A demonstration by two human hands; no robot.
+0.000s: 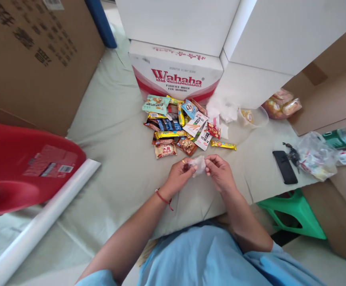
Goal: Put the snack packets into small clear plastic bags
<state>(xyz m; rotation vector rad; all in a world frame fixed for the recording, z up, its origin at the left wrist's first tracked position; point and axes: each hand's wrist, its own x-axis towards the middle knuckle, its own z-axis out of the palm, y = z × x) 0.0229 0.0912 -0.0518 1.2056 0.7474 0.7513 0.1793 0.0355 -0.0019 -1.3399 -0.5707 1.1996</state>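
Between my two hands is a small, crumpled clear plastic bag (198,164). My left hand (179,174) pinches its left side, and my right hand (219,171) grips the upper right edge between thumb and fingers. Just beyond them lies a pile of wrapped snacks on the pale green cloth (125,167). It includes a mint-green packet (156,104), several yellow sticks, white packets (195,124), a brown cookie packet (186,145) and a cream packet (165,150). One yellow stick packet (223,145) lies apart at the pile's right.
Behind the pile stands a Wahaba-style white and red carton (175,75) reading "Wahaha". White crumpled plastic (223,108) and a clear tub (255,118) sit to its right. A black phone (285,167) lies far right, above a green stool (295,214). Leftward are a red plastic object (35,167) and a white roll (47,218).
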